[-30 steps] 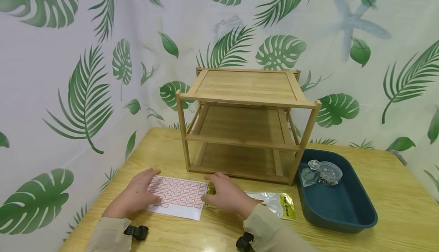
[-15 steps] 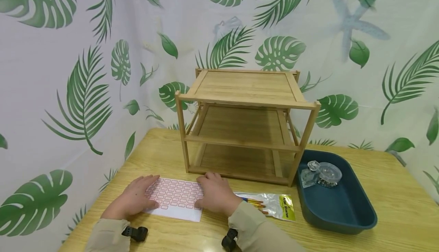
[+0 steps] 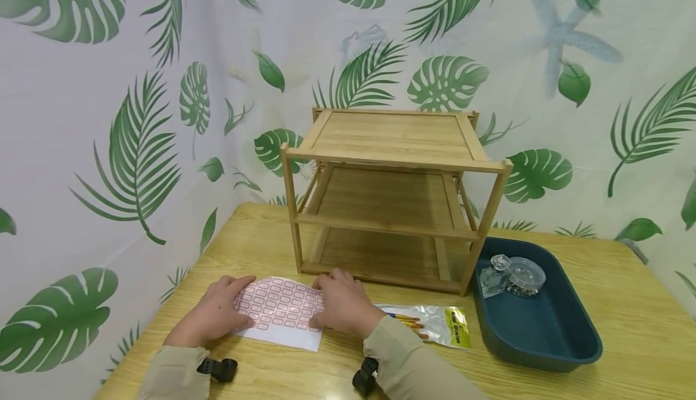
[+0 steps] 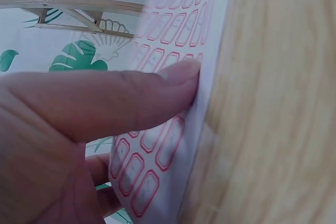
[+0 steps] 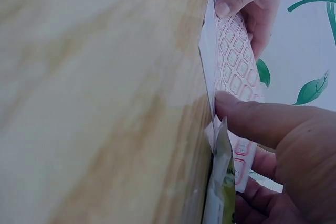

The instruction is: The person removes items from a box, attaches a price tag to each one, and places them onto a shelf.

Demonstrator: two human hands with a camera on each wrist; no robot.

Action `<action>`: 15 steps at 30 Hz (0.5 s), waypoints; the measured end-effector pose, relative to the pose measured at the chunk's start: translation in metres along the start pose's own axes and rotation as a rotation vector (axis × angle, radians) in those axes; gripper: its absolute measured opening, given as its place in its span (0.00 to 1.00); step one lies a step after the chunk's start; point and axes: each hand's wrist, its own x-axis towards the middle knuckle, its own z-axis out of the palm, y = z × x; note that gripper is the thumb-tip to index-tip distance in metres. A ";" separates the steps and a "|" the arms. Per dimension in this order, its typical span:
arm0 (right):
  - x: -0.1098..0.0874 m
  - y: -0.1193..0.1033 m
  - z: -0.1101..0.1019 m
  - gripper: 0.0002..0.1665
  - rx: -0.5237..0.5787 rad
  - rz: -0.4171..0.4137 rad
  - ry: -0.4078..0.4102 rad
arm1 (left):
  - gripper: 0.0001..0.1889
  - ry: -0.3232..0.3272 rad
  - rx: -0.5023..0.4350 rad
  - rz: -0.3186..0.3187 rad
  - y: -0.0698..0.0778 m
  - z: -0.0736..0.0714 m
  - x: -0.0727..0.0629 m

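Note:
A white sheet of sticker labels [image 3: 280,303], printed with rows of red-outlined boxes, lies at the front left of the table and bows upward along its far side. My left hand [image 3: 217,308] holds its left side, with the thumb [image 4: 181,74] pressed on the printed face and other fingers at the far edge. On the opposite side my right hand [image 3: 348,304] pinches the sheet, thumb on top and fingers partly hidden behind it. Just right of that hand lies a clear packet [image 3: 435,321] of paint brushes with a yellow label; its end shows below the thumb in the right wrist view.
A three-tier wooden shelf [image 3: 386,131] stands behind the sheet. To the right, a dark blue tray [image 3: 544,333] holds a clear glass bottle [image 3: 493,279] and a round clear container [image 3: 525,274]. Leaf-patterned curtains border the table's left and back.
My right hand has shifted left off the packet and onto the sheet's right side, uncovering the brushes. The sheet's far side now bulges upward. My left hand stays nearly in place.

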 end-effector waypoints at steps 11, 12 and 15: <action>0.003 -0.007 0.000 0.05 0.175 -0.009 0.098 | 0.39 0.098 0.110 0.069 0.009 0.001 -0.002; 0.003 -0.009 -0.001 0.04 0.206 -0.029 0.116 | 0.38 0.117 0.133 0.097 0.013 0.001 -0.001; 0.002 -0.013 -0.003 0.04 0.248 -0.089 0.165 | 0.34 0.159 0.188 0.175 0.033 0.002 0.003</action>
